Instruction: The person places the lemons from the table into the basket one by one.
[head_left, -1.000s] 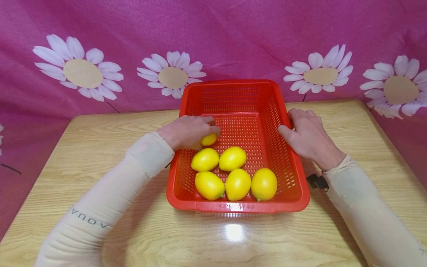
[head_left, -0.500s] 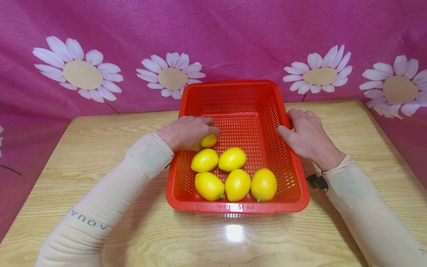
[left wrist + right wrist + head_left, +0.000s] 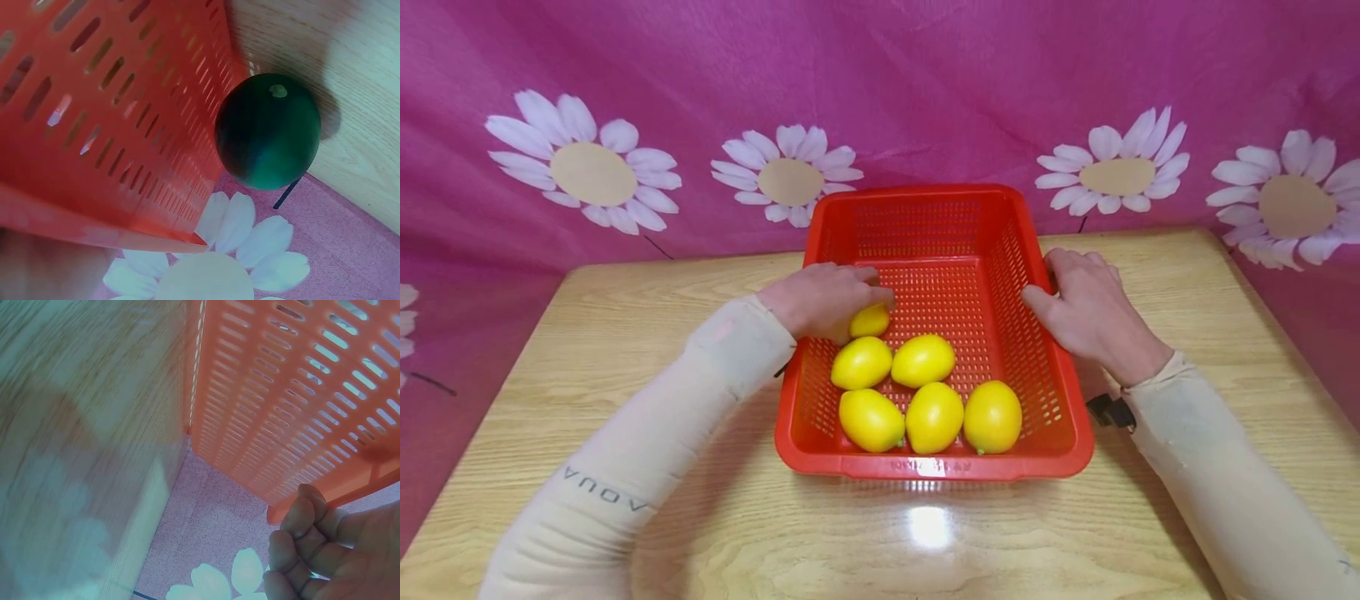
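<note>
A red slotted plastic basket (image 3: 932,468) stands on the table with several yellow lemons (image 3: 935,417) inside, most toward its near end. Over the left rim reaches my left hand (image 3: 827,298), its fingers curled about one more lemon (image 3: 872,322) that they partly cover. My right hand (image 3: 1093,312) grips the right rim, thumb on the inner side; in the right wrist view its curled fingers (image 3: 300,515) show outside the slotted wall. Outside the basket, a dark green round fruit (image 3: 269,131) with a pale stem scar appears in the left wrist view; the head view does not show it.
The wooden table (image 3: 647,333) extends on both sides of the basket and in front of it. A pink cloth (image 3: 925,83) printed with white daisies hangs behind, close to the basket's far end. A small black piece (image 3: 1111,412) sits at the right wrist.
The head view has shifted very slightly. Both hands, the basket and the lemons keep their places.
</note>
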### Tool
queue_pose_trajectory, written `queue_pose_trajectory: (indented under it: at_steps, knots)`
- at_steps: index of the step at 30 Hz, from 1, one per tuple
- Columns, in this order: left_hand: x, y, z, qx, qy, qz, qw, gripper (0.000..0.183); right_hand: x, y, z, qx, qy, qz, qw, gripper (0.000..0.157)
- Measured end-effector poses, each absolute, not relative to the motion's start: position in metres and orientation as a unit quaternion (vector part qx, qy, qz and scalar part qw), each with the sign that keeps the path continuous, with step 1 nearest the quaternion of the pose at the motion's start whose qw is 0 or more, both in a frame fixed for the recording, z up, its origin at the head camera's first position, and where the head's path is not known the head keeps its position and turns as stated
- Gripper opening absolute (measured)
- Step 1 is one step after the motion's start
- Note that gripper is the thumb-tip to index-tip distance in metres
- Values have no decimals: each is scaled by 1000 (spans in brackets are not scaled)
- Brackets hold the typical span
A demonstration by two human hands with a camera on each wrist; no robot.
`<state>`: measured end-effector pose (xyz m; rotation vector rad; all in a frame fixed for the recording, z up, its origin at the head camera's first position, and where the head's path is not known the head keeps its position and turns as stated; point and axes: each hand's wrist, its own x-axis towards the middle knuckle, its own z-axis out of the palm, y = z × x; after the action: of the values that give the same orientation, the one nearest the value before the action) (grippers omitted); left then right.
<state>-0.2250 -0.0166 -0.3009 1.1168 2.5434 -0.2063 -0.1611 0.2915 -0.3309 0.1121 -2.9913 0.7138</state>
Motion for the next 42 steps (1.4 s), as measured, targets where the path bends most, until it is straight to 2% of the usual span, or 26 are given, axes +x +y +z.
queue_pose_trajectory:
  at_steps: [15,28,36,42]
  knots:
    - [-225,-24,-282,410,895,-48,169,63,-161,292,-330,42,-971,235,35,39]
    - [-220,-37,-259,435,897,-44,74,47,-162,291,-332,58,-969,235,52,38]
    - [-220,-55,-250,439,898,-16,4,39,-162,290,-332,53,-969,237,38,39]
    - [-221,-70,-248,426,905,2,-21,36,-161,291,-332,55,-969,238,41,38]
